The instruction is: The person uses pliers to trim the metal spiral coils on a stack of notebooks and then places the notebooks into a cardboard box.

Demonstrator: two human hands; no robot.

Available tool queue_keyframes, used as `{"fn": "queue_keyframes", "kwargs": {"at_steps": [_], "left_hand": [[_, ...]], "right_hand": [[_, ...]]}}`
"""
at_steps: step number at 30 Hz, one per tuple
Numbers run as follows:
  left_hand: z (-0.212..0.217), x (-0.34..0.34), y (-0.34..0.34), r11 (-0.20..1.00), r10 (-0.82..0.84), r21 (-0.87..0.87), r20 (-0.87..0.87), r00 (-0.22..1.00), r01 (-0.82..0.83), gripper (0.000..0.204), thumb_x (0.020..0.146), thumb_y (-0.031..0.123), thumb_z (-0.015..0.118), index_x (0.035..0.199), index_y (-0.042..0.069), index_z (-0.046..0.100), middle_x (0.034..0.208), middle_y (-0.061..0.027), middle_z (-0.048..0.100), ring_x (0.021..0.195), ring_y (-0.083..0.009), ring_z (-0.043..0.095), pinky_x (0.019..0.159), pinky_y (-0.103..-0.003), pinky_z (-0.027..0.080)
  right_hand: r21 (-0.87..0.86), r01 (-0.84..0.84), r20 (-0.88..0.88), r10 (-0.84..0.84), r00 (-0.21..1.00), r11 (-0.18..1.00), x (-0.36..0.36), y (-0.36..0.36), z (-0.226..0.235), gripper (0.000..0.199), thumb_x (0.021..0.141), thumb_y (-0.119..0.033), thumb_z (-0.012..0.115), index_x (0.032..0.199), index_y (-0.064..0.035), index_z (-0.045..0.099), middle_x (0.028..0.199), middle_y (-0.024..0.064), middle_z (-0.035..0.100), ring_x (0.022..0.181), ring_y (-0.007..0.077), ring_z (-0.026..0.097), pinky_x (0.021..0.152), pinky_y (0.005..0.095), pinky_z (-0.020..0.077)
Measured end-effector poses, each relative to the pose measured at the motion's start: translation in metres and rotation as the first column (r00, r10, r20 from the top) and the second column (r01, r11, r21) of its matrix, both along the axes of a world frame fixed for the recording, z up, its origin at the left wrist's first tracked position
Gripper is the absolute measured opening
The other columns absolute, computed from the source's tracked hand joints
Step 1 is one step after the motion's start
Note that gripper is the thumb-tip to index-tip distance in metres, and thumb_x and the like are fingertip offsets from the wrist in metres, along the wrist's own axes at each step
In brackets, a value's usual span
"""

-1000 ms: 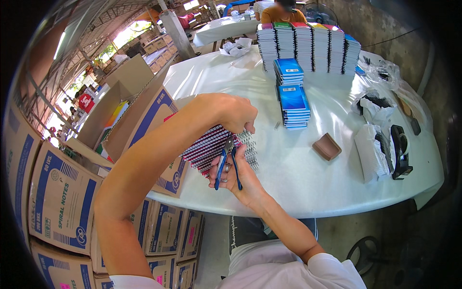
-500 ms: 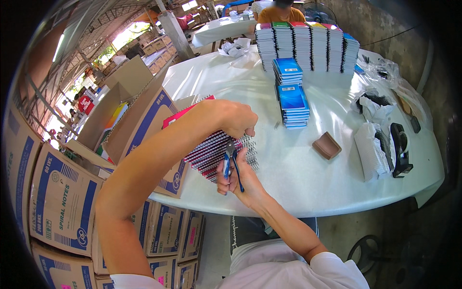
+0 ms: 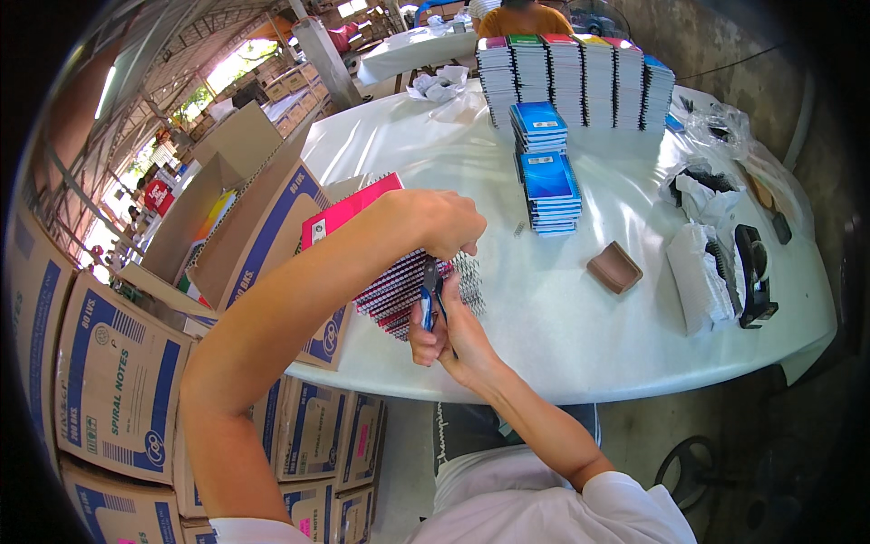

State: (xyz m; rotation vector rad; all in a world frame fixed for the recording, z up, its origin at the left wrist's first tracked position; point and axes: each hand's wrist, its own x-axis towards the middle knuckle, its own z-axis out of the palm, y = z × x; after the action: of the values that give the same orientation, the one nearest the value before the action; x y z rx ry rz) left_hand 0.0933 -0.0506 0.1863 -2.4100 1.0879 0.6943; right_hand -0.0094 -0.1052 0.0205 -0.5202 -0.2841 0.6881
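A stack of spiral notebooks (image 3: 394, 295) with red covers lies on the table's near left side, its rows of dark and silvery wire coils facing me. My right hand (image 3: 446, 331) grips pliers (image 3: 428, 304) with blue handles, jaws pointing away from me at the coils. Across the top of the stack reaches my left arm, and my left hand (image 3: 444, 225) is closed just beyond the plier jaws. What its curled fingers hold, if anything, is hidden. Part of the red cover (image 3: 352, 208) shows beyond my left forearm.
Blue notebooks (image 3: 549, 186) stand in piles mid-table, before a row of taller notebook stacks (image 3: 580, 82). A brown holder (image 3: 615, 267), wrapped coils (image 3: 702, 276) and a black tape dispenser (image 3: 754, 276) lie right. Cartons (image 3: 118, 372) line the left. A person (image 3: 526, 20) sits beyond.
My right hand has squeezed the plier handles closer together. A bit more of the red cover shows past my left forearm; my left hand stays almost in place.
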Motion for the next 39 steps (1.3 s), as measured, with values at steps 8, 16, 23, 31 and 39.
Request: {"fn": "queue_keyframes", "kwargs": {"at_steps": [8, 16, 23, 31, 39], "left_hand": [[0.004, -0.005, -0.002, 0.998, 0.056, -0.038, 0.013, 0.998, -0.055, 0.056, 0.071, -0.004, 0.057, 0.125, 0.01, 0.063, 0.121, -0.0139, 0.064, 0.11, -0.033, 0.061, 0.095, -0.039, 0.048], [-0.006, 0.002, -0.005, 0.997, 0.069, 0.016, 0.016, 0.997, -0.07, 0.049, 0.074, 0.003, 0.064, 0.122, 0.012, 0.065, 0.119, -0.015, 0.065, 0.108, -0.0326, 0.062, 0.092, -0.039, 0.049], [-0.007, -0.002, -0.012, 0.996, 0.068, 0.048, 0.009, 0.998, -0.068, 0.049, 0.075, 0.0, 0.061, 0.121, 0.015, 0.067, 0.12, -0.01, 0.066, 0.105, -0.0314, 0.065, 0.085, -0.039, 0.053], [-0.013, 0.004, -0.011, 0.994, 0.084, 0.071, 0.0, 0.996, -0.084, 0.056, 0.073, 0.001, 0.062, 0.126, 0.021, 0.064, 0.116, -0.0177, 0.066, 0.104, -0.0339, 0.064, 0.087, -0.041, 0.052], [-0.016, 0.005, -0.008, 0.996, 0.053, 0.064, 0.027, 0.998, -0.055, 0.055, 0.073, 0.006, 0.066, 0.125, 0.022, 0.064, 0.114, -0.0168, 0.067, 0.102, -0.0337, 0.065, 0.088, -0.04, 0.052]], "right_hand": [[-0.118, 0.154, -0.018, -0.157, 0.987, 0.981, -0.002, 0.005, 0.006, 0.078, 0.088, -0.074, 0.024, 0.098, -0.0034, 0.056, 0.082, 0.0116, 0.06, 0.078, 0.0252, 0.062, 0.072, 0.0403, 0.0536], [-0.053, 0.104, -0.127, -0.11, 0.986, 0.993, -0.002, 0.001, 0.013, 0.07, 0.089, -0.075, 0.026, 0.084, -0.0086, 0.048, 0.061, 0.002, 0.039, 0.05, 0.0154, 0.037, 0.05, 0.0304, 0.0336], [-0.034, 0.095, -0.152, -0.099, 0.983, 0.995, -0.006, 0.001, 0.009, 0.07, 0.088, -0.075, 0.027, 0.082, -0.0088, 0.047, 0.058, 0.0006, 0.034, 0.048, 0.0142, 0.031, 0.048, 0.0295, 0.0285], [-0.118, 0.148, -0.08, -0.158, 0.984, 0.982, -0.011, 0.008, 0.005, 0.076, 0.088, -0.075, 0.025, 0.09, -0.0055, 0.055, 0.07, 0.0083, 0.054, 0.065, 0.0217, 0.055, 0.063, 0.0368, 0.0488], [-0.111, 0.133, -0.105, -0.144, 0.984, 0.985, -0.009, 0.007, 0.006, 0.075, 0.089, -0.074, 0.026, 0.089, -0.0051, 0.055, 0.07, 0.0078, 0.053, 0.065, 0.0213, 0.054, 0.064, 0.0361, 0.0488]]}}
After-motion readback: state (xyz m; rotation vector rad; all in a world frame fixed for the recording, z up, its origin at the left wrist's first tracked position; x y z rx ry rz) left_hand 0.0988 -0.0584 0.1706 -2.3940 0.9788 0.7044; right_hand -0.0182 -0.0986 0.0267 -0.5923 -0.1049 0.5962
